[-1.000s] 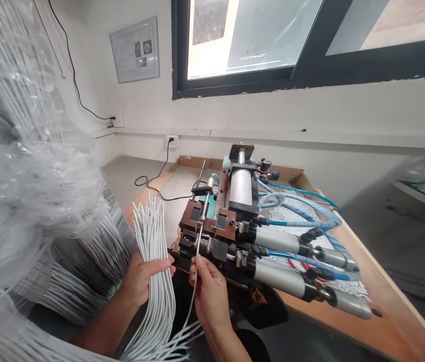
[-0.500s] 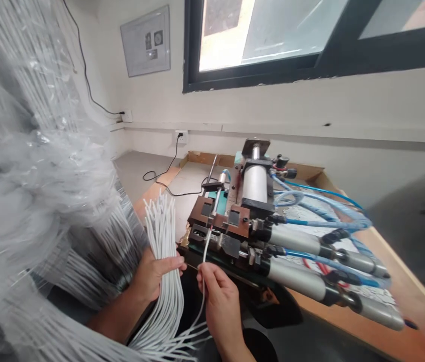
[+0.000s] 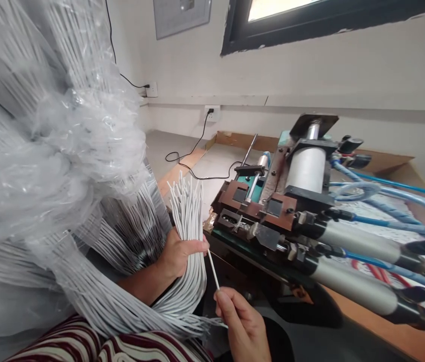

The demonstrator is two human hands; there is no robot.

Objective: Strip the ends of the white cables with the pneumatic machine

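Note:
My left hand (image 3: 183, 252) is closed around a thick bundle of white cables (image 3: 188, 213), whose cut ends point up and fan out a little. Between thumb and forefinger, my right hand (image 3: 240, 319) pinches one single white cable (image 3: 213, 269), which runs up to the edge of the bundle by my left fingers. To the right of the bundle sits a pneumatic wire-stripping machine (image 3: 263, 213) with brown clamp blocks and metal cylinders. No cable lies in its jaws, and both hands are apart from it.
Large plastic-wrapped bundles of cables (image 3: 95, 146) hang and lie at the left. Blue air hoses (image 3: 397, 193) run from the machine to the right. A black power cord (image 3: 193, 173) crosses the table toward a wall socket (image 3: 212, 113). A cardboard edging (image 3: 240, 140) stands behind the machine.
The single cable has come out of the machine's jaws, and my right hand has drawn it down beside the bundle. The view has shifted left and downward.

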